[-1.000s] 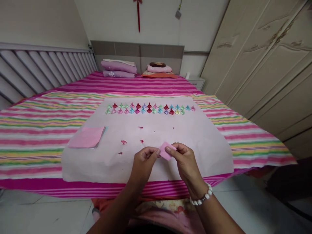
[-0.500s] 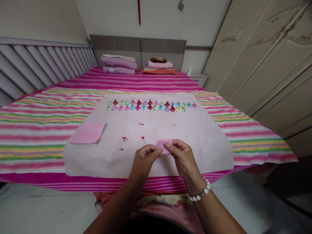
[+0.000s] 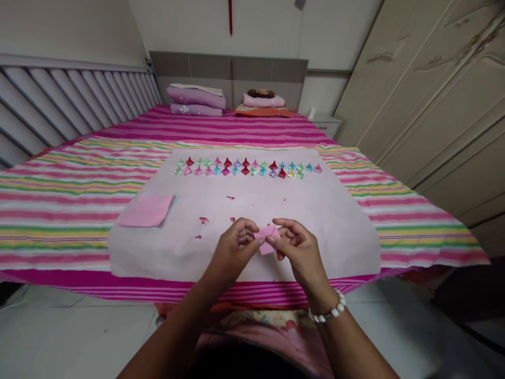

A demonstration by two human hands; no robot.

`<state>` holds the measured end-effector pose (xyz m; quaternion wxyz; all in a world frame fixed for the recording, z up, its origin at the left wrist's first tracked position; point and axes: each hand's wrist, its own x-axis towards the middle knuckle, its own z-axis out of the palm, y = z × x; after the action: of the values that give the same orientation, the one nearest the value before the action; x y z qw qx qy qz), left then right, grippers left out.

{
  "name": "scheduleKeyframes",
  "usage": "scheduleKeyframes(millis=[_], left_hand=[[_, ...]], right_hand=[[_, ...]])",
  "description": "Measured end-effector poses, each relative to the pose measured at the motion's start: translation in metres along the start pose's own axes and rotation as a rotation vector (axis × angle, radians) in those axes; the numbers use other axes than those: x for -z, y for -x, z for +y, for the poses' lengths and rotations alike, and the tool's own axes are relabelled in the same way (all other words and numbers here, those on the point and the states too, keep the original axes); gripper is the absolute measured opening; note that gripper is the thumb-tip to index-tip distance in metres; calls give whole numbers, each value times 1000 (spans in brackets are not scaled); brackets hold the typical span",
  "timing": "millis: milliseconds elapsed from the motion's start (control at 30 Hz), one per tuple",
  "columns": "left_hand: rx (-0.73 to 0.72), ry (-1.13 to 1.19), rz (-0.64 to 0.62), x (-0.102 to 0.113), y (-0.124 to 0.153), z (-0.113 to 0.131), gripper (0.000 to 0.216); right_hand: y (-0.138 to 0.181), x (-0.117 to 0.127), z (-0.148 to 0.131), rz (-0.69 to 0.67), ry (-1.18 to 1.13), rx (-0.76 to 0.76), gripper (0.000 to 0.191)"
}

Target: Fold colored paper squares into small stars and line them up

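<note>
Both hands hold one small folded piece of pink paper (image 3: pixel 268 246) above the pale sheet (image 3: pixel 158 255). My left hand (image 3: pixel 235 245) pinches its left side, thumb in front. My right hand (image 3: pixel 298 247), with a white bead bracelet at the wrist, grips its right side between thumb and fingers. Creases and a slanted flap show on the paper. On the sheet to the left lies a stack of square paper (image 3: pixel 145 211) with a pink piece on top. Two rows of small folded paper shapes (image 3: pixel 245 167) in several colours stand along the far part of the sheet.
Dark red paper scraps (image 3: pixel 203 220) are scattered on the sheet, which lies over a striped bedspread (image 3: pixel 51 210). Folded purple bedding (image 3: pixel 197 97) and a pink pile (image 3: pixel 263 101) sit by the headboard (image 3: pixel 268 71). A white rail (image 3: pixel 79 95) is left; a wardrobe (image 3: pixel 426 105) stands right.
The pink paper has turned from a flat rectangle to a tilted, angled shape with a flap showing. My fingers have shifted their hold, with the right fingers spread more. The view moved slightly.
</note>
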<state>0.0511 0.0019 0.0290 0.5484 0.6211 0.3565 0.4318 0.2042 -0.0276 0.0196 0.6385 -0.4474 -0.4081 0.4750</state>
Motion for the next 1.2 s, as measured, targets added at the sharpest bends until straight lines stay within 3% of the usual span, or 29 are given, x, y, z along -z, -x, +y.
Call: scheduleKeyframes(millis=[233,400,600,767,933,1033,1200], left_hand=[[52,119,-53,-2,-3,5,15],[86,123,-53,-1,-5,14,13],[146,166,-24,0,-5,13,8],[207,232,-14,0,-4,13,14],[170,222,-6,-3,-4,14,18],[156,167,32,-4,-5,15,15],[227,298,-18,0,-4,13,27]], right_hand=[[2,5,-3,17,46,78,23],[2,11,-1,-31,60,99,27],[2,12,-3,-99,57,136,8],[3,14,-4,-132,79,152,9],[4,13,-5,-215,72,174,11],[3,9,-4,-155,93,147,5],[1,9,-3,-103,26,59,7]])
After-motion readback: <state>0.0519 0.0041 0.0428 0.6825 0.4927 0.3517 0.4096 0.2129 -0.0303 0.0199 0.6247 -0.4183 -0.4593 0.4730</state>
